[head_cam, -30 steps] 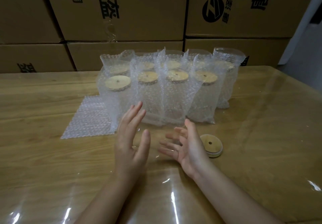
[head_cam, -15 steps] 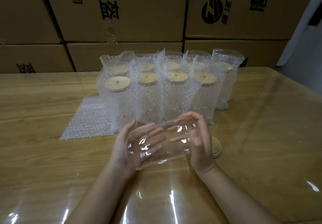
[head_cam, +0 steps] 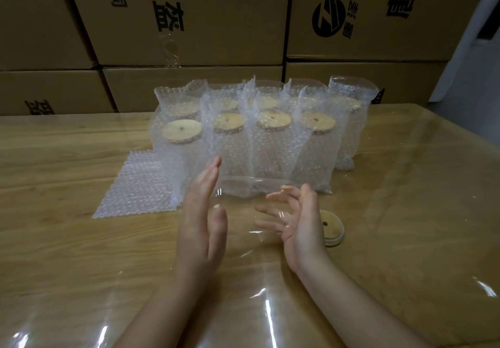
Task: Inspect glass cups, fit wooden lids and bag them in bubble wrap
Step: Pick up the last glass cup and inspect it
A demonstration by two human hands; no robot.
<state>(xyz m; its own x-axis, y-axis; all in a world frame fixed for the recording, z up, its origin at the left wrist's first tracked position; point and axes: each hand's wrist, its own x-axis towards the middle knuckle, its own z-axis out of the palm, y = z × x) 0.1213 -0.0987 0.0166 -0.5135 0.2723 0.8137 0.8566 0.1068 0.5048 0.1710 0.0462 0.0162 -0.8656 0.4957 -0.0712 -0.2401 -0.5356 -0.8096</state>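
A clear glass cup [head_cam: 244,198] stands upright between my two hands over the table; it is nearly invisible apart from its rim and glints. My left hand [head_cam: 201,217] presses its flat palm and straight fingers against the cup's left side. On the right side my right hand [head_cam: 300,220] cups it with spread, loosely bent fingers. A loose wooden lid [head_cam: 331,227] with a small hole lies on the table just right of my right hand. Flat bubble-wrap bags [head_cam: 138,185] lie to the left.
Several cups with wooden lids stand bagged in bubble wrap [head_cam: 266,142] in two rows behind my hands. Stacked cardboard boxes [head_cam: 216,17] form a wall at the back. The wooden table [head_cam: 405,212] has a glossy clear cover.
Half a second ago both hands held the cup tilted with fingers curled round it. Now the cup is upright and both hands have flattened against its sides.
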